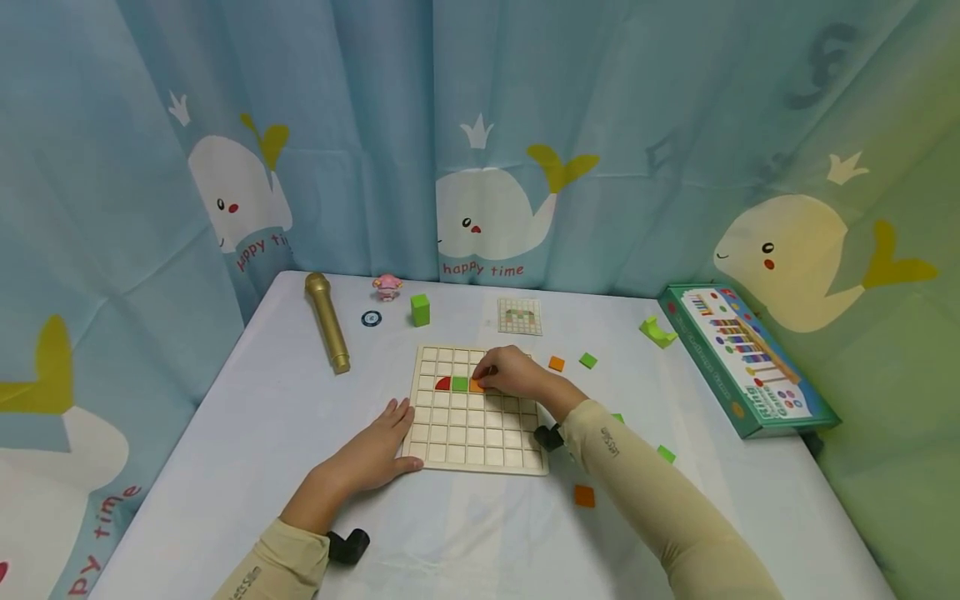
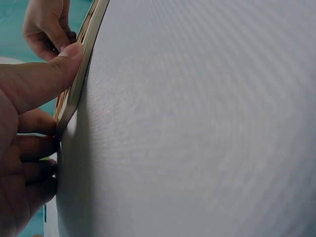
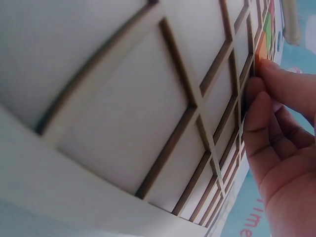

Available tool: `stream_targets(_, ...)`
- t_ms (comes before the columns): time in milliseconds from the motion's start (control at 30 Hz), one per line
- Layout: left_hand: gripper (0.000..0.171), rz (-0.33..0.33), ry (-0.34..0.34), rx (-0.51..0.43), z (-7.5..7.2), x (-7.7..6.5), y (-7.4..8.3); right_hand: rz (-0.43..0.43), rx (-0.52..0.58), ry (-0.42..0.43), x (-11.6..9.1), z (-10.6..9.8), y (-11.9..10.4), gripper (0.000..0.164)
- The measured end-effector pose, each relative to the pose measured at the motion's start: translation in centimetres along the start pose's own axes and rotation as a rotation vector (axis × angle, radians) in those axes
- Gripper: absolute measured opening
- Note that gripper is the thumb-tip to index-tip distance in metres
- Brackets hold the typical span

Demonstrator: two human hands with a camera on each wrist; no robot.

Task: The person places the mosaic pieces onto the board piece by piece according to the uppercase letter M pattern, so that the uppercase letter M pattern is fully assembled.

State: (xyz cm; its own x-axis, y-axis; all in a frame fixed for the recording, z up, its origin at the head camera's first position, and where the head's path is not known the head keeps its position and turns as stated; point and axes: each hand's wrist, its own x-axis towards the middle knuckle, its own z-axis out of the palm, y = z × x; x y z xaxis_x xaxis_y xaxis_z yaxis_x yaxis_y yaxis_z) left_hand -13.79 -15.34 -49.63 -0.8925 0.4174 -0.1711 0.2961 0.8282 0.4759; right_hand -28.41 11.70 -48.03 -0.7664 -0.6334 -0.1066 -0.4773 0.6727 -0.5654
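A wooden grid board (image 1: 476,450) lies flat on the table. In one of its upper rows sit a red quarter-round tile (image 1: 443,383), a green square tile (image 1: 460,384) and an orange square tile (image 1: 476,386). My right hand (image 1: 513,372) holds the orange tile at its cell with thumb and curled fingers; the right wrist view shows the thumb tip against the orange tile (image 3: 261,53). The left hand (image 1: 375,450) rests at the board's lower left corner, fingers extended along the side and thumb at the front edge (image 2: 74,101).
Loose orange (image 1: 584,496) and green (image 1: 588,360) tiles lie right of the board. Behind it are a patterned card (image 1: 519,317), a green block (image 1: 420,310), a round token (image 1: 371,318), a pink figurine (image 1: 387,287) and a gold microphone (image 1: 327,323). A game box (image 1: 750,358) stands far right.
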Motion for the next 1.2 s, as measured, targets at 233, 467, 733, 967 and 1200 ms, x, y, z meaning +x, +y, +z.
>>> stream_targets(233, 0.085, 0.001, 0.004, 0.006, 0.0, 0.0, 0.0, 0.017, 0.006, -0.006, -0.1, -0.2, -0.5, 0.009)
stream_targets(467, 0.086, -0.001, 0.001, 0.003, 0.2, 0.1, -0.1, 0.022, 0.037, 0.024, -0.6, 0.0, -0.2, 0.021)
stream_targets(733, 0.087, 0.000, -0.004, 0.003, 0.1, 0.0, 0.0, 0.031, 0.122, 0.061, -2.5, -0.8, 0.5, 0.021)
stream_targets(967, 0.085, 0.011, 0.010, 0.004, -0.1, -0.1, 0.1, 0.058, 0.157, 0.103, -4.4, -2.2, 0.9, 0.019)
stream_targets(1200, 0.086, 0.010, 0.005, -0.001, 0.0, 0.0, 0.0, 0.087, 0.153, 0.143, -6.6, -3.5, 1.2, 0.019)
